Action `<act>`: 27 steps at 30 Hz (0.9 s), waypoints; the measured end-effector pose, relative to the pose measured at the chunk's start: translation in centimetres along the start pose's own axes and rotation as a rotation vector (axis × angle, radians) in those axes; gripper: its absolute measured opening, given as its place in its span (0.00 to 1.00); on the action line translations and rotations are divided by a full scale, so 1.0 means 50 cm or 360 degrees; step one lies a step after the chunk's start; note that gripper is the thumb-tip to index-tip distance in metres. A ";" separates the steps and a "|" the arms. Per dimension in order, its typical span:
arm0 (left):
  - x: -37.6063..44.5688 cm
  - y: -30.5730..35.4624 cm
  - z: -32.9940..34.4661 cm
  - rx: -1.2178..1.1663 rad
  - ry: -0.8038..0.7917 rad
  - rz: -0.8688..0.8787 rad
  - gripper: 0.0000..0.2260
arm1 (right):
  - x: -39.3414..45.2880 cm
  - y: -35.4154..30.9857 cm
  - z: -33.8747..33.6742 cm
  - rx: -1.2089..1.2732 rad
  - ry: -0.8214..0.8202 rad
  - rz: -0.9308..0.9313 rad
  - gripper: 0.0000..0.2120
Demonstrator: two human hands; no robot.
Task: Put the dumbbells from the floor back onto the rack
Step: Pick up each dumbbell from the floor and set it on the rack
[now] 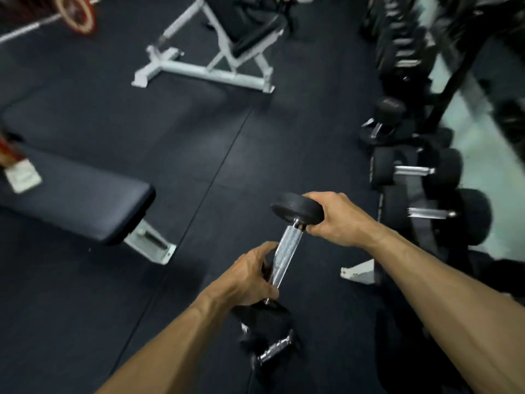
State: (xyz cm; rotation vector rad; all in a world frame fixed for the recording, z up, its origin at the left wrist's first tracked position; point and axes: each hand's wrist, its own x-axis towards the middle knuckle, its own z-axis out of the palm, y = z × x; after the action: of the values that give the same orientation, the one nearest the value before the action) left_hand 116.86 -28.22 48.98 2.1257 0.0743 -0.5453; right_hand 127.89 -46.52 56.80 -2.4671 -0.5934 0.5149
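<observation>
I hold a black dumbbell (285,250) with a knurled chrome handle above the dark floor, tilted with one head up and away from me. My left hand (250,275) grips the lower part of the handle. My right hand (338,218) clasps the upper round head from the right side. The lower head is partly hidden behind my left hand. A second dumbbell (272,349) lies on the floor just below. The dumbbell rack (420,211) runs along the right, with several black dumbbells resting on it.
A flat dark bench (85,203) stands to the left. A white-framed incline bench (216,49) stands farther back in the middle. A barbell with a red plate (75,12) shows at the top left. A white rack foot (359,273) sits on the floor near my right forearm.
</observation>
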 end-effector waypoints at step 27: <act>0.351 0.737 0.291 0.0609 -0.0915 0.1101 0.38 | -0.419 0.381 -0.548 0.0032 0.0994 0.0961 0.21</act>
State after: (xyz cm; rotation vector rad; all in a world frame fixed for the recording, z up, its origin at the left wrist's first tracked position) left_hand 136.85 -63.95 63.16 2.0803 -1.1168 -0.7531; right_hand 129.14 -82.95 71.80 -2.5677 0.4111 -0.0589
